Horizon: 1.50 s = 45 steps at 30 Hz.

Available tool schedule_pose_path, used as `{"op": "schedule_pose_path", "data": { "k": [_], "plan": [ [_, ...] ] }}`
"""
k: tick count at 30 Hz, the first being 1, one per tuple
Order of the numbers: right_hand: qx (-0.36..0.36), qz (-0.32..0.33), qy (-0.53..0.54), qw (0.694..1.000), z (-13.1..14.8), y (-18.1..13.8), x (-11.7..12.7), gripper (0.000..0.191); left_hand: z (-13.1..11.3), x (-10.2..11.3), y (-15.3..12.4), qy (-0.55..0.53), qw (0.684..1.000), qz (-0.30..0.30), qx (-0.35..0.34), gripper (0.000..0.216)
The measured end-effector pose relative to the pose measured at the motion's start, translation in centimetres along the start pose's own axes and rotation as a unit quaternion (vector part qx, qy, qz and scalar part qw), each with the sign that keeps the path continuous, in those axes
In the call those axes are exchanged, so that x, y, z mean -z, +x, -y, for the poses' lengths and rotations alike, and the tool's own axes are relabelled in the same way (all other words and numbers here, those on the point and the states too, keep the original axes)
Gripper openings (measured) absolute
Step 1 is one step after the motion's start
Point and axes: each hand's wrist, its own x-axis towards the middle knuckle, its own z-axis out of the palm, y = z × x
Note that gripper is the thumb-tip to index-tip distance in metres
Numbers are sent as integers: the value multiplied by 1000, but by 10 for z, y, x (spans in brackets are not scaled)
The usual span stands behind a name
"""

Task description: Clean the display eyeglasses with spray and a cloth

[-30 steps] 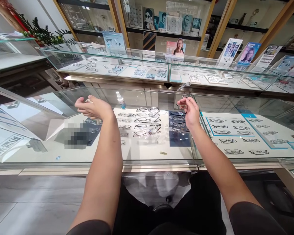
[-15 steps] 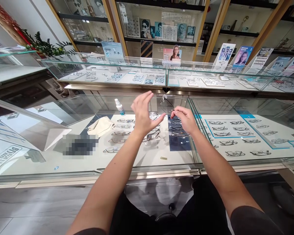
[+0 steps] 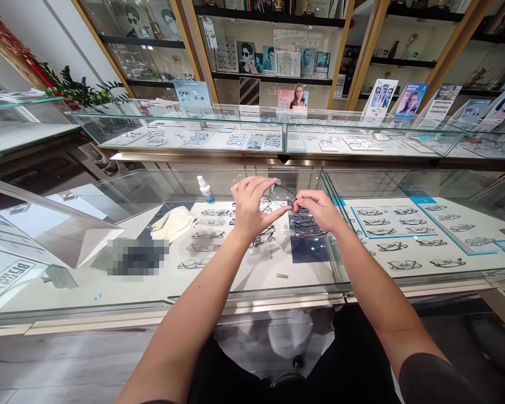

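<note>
Glass display counters (image 3: 311, 275) cross the middle of the frame, below shelves (image 3: 273, 77) at the top. Both forearms (image 3: 197, 303) slant up from the lower corners and converge near centre. There the right hand (image 3: 320, 210), bent inward, pinches dark-rimmed glasses (image 3: 284, 194) between thumb and fingers at their right side. At their left, the left hand (image 3: 252, 207) forms a wide C, fingers above, thumb below; whether it grips them cannot be told.

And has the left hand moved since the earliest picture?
Yes, to the right: the left hand was left of the white spray bottle and is now right of it.
</note>
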Motion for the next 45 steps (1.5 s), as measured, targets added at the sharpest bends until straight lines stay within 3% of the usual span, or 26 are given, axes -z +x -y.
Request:
{"op": "schedule_pose_path", "data": {
  "k": [3,6,10,14,21,26,36,45],
  "plan": [
    [-2,-15,36,999,2,-1,3,15,-2,1,1,7,999,-31,8,63],
    [34,-92,5,995,7,-4,3,31,-4,3,0,9,996,-86,38,62],
    [81,-214,-129,965,20,-6,-4,48,-7,5,6,-2,984,-142,108,62],
    [121,-268,-226,929,43,4,-9,60,-11,14,32,-12,976,-181,120,63],
    [177,-289,-221,915,114,25,14,54,-30,54,108,-12,979,-193,67,66],
    [225,-294,-233,899,144,29,17,47,-43,76,129,-30,977,-203,54,63],
    [188,-281,-203,919,127,37,22,42,-25,66,122,-36,984,-165,55,60],
    [186,-277,-207,920,115,36,37,45,-29,65,120,-42,988,-141,49,51]
  ]
}}
